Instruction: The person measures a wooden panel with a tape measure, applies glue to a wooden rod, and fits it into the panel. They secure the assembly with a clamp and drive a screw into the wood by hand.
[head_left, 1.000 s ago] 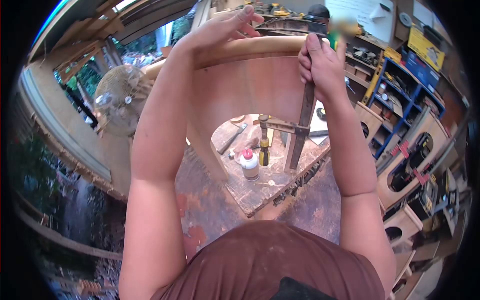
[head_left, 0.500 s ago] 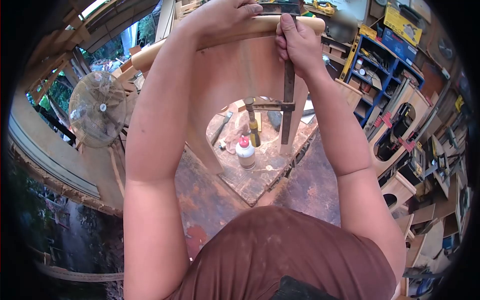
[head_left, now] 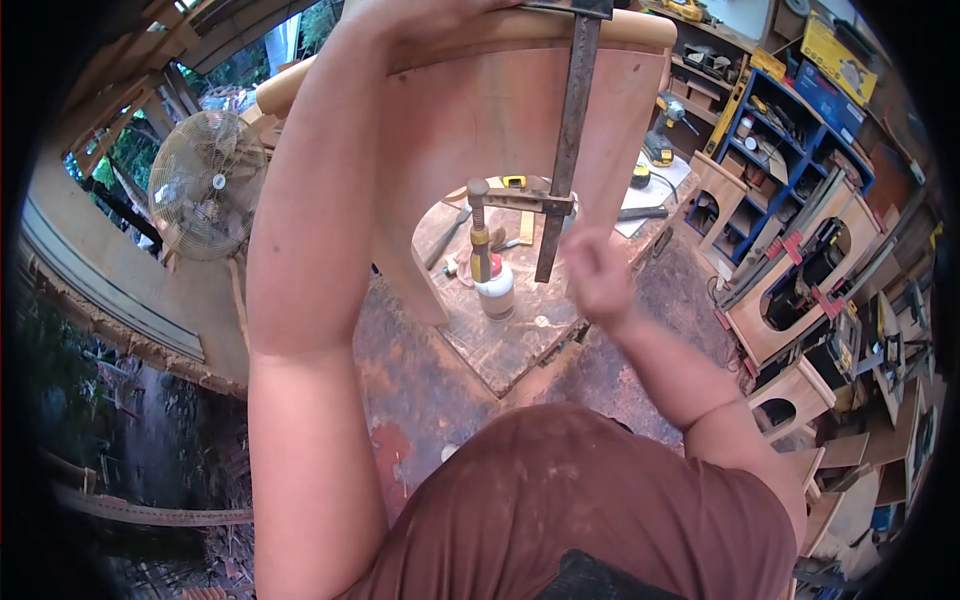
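Observation:
A metal bar clamp [head_left: 568, 130] hangs down over a curved wooden panel [head_left: 480, 110] with a rounded rail [head_left: 620, 27] on its top edge. The clamp's head sits over the rail, and its sliding arm carries a screw with a yellow-and-dark handle [head_left: 480, 255]. At the top edge my left hand [head_left: 430, 12] lies over the rail, its fingers closed at the clamp's head and partly out of frame. My right hand [head_left: 597, 275], blurred, is curled into a fist beside the bar's lower end, apart from it. A red-capped white bottle [head_left: 495, 295] stands behind the screw handle.
Below the panel is a worn workbench [head_left: 500, 350] with tools on it. A cordless drill [head_left: 660, 135] stands to the right, near a blue shelf unit [head_left: 765, 150]. A round fan [head_left: 210, 180] is at the left. Cut-out wooden panels [head_left: 800, 280] lean at the right.
My right hand has let go of the clamp's bar near the rail and moved down beside its lower end. The bar now slants, its lower end further left. My left hand stays at the top.

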A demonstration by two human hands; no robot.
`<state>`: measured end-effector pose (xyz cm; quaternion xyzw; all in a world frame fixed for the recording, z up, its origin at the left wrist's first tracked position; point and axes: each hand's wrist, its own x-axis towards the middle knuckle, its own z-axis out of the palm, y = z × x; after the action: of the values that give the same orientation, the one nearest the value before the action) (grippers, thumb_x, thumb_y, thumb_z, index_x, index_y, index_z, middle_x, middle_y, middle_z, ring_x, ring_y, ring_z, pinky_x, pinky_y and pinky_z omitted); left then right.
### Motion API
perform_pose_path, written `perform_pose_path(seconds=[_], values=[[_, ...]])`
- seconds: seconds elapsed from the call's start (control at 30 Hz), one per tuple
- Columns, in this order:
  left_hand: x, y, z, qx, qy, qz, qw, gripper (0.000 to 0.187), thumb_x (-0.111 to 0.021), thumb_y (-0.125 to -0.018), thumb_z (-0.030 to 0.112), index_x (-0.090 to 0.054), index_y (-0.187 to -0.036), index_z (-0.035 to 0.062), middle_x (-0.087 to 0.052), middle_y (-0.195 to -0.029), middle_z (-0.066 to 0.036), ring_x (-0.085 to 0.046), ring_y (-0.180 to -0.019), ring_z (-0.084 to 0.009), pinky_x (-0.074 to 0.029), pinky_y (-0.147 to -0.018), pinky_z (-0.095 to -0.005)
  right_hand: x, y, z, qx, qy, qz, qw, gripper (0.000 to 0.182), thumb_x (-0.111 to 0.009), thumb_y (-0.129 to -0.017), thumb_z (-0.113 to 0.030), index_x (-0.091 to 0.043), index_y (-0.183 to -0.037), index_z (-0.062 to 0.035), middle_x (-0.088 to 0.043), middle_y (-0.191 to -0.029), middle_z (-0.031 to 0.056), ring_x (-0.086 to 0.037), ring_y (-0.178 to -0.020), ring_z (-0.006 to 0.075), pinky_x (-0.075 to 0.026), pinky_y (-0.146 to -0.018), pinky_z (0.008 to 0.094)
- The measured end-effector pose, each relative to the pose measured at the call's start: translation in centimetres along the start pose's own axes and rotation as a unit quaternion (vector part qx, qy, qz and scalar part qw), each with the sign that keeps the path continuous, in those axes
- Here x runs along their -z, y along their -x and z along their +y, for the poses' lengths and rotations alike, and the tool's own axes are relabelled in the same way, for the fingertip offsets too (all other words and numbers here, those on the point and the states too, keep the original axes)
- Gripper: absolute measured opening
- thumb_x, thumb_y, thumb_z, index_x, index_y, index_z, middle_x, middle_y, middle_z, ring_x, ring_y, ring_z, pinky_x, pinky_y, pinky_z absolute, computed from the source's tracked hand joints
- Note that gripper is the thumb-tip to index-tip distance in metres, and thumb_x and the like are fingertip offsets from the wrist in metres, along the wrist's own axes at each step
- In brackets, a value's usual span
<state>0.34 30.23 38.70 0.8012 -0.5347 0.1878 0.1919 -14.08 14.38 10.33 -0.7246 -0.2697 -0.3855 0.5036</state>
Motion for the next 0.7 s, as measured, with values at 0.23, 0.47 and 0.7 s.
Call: perform_pose_path(seconds=[0.23, 0.47, 0.7], values=[[-0.3, 0.5, 1.2, 0.002, -0.007, 0.019, 1.000, 0.026, -0.053, -0.098, 0.026, -0.063, -0.103, 0.0024, -0.065, -0.092, -0.016, -0.062, -0.091, -0.0255, -0.047, -0.083, -0.0375, -9.6, 5.2, 7.7, -0.235, -0.083, -0.025, 0.968, 0.048, -0.056, -0.097, -0.017, -0.041, -0.138, 0.0029, -0.057, -0.127, 0.0156, -0.057, -0.115, 0.0222, -0.044, -0.100, 0.0363], [-0.3, -0.3, 0.0, 0.045, -0.008, 0.000, 0.999, 0.026, -0.051, -0.100, 0.028, -0.059, -0.099, 0.0033, -0.059, -0.084, -0.009, -0.056, -0.085, -0.0179, -0.045, -0.078, -0.0337, -8.0, 1.1, 8.9, -0.296, -0.202, -0.132, 0.924, 0.030, -0.064, -0.094, -0.014, -0.056, -0.120, -0.0011, -0.065, -0.109, 0.0053, -0.061, -0.105, 0.0131, -0.048, -0.091, 0.0294], [0.2, -0.2, 0.6, 0.038, 0.038, -0.023, 0.998, 0.023, -0.054, -0.101, 0.025, -0.059, -0.098, 0.0028, -0.057, -0.084, -0.005, -0.052, -0.084, -0.0125, -0.044, -0.078, -0.0311, -9.1, 1.8, 6.6, -0.290, -0.008, -0.021, 0.957, 0.029, -0.069, -0.090, -0.018, -0.059, -0.111, -0.0002, -0.065, -0.091, 0.0117, -0.061, -0.085, 0.0191, -0.048, -0.080, 0.0344]])
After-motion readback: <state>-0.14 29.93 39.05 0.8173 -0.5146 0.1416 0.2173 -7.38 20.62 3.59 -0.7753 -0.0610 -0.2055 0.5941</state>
